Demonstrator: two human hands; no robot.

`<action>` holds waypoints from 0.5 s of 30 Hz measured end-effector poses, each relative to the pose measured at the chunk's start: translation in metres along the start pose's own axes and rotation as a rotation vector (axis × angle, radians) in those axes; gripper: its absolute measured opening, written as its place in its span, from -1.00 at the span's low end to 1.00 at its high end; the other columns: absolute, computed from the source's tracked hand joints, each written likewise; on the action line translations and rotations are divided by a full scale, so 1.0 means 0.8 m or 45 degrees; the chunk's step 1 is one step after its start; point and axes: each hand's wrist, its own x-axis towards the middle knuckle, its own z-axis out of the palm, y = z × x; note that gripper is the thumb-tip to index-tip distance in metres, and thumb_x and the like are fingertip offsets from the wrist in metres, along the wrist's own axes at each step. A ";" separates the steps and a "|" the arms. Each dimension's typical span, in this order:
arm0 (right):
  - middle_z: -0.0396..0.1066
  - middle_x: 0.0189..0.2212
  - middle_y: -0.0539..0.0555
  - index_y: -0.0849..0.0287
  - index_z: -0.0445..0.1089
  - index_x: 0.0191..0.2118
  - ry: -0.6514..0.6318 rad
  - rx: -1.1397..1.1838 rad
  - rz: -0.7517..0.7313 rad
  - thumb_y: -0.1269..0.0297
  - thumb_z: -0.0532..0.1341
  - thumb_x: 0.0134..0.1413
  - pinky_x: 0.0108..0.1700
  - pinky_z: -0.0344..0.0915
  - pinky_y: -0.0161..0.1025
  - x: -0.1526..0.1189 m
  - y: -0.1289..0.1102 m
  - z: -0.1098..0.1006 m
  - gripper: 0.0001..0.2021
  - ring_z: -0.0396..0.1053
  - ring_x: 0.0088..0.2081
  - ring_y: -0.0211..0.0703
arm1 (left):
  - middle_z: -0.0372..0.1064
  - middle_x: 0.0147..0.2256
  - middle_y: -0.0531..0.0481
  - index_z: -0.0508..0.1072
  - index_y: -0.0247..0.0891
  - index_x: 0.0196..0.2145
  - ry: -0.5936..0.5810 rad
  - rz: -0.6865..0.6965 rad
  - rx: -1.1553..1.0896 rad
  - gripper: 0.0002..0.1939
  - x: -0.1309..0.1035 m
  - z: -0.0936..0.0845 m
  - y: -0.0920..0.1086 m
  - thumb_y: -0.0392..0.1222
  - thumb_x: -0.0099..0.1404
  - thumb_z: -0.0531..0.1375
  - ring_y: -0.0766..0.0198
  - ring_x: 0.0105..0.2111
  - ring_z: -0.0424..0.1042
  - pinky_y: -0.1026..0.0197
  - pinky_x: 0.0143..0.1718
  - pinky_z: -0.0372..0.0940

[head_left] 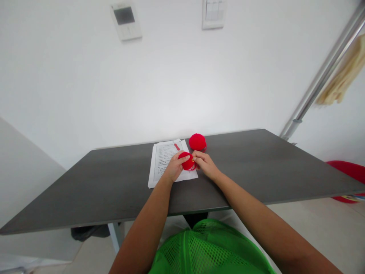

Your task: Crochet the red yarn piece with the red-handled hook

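My left hand (174, 168) is closed on a round red crochet piece (186, 162), with the thumb lying over its face. The fingers of my right hand (207, 165) pinch at the piece's right edge, where a small yellow ring, like a stitch marker (193, 160), shows. A loop of red yarn hangs below the piece. Just behind my hands sits a ball of red yarn (197, 142). Printed paper sheets (162, 158) lie partly under my left hand. On them rests a red-handled crochet hook (177, 147).
The dark grey table (114, 182) stands against a white wall. A wall panel (126, 21) and a switch plate (213, 14) are mounted above. To the right are a metal pipe (319, 80), hanging beige cloth or gloves (342, 76) and a red basin (346, 169).
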 end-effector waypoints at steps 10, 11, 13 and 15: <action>0.12 -0.67 -0.13 0.15 0.18 -0.55 0.005 0.034 0.026 0.29 0.05 -0.01 -0.54 0.06 -0.36 0.001 0.002 -0.001 -0.84 0.11 -0.63 -0.35 | 0.32 -0.54 0.13 0.34 -0.30 -0.47 0.028 0.061 0.064 -0.74 -0.002 0.003 0.001 -0.23 -0.04 0.38 0.42 -0.50 0.29 0.32 -0.40 0.21; 0.11 -0.68 -0.13 0.15 0.18 -0.56 0.005 0.039 0.030 0.29 0.05 -0.02 -0.54 0.06 -0.36 0.001 0.003 -0.001 -0.84 0.11 -0.64 -0.35 | 0.32 -0.54 0.13 0.34 -0.30 -0.48 0.027 0.062 0.073 -0.74 -0.002 0.003 0.001 -0.23 -0.04 0.38 0.41 -0.50 0.29 0.32 -0.40 0.21; 0.11 -0.69 -0.13 0.15 0.18 -0.56 0.007 0.042 0.037 0.30 0.05 -0.03 -0.55 0.06 -0.36 0.001 0.003 0.000 -0.85 0.11 -0.64 -0.35 | 0.33 -0.54 0.13 0.34 -0.30 -0.47 0.017 0.064 0.088 -0.74 -0.002 0.003 0.001 -0.23 -0.03 0.37 0.41 -0.50 0.30 0.32 -0.39 0.20; 0.10 -0.69 -0.13 0.15 0.18 -0.56 0.011 0.043 0.043 0.30 0.04 -0.03 -0.55 0.06 -0.36 0.002 0.004 0.000 -0.85 0.11 -0.64 -0.35 | 0.33 -0.54 0.12 0.34 -0.30 -0.47 0.014 0.076 0.100 -0.74 -0.001 0.003 0.000 -0.23 -0.03 0.37 0.41 -0.50 0.29 0.32 -0.39 0.20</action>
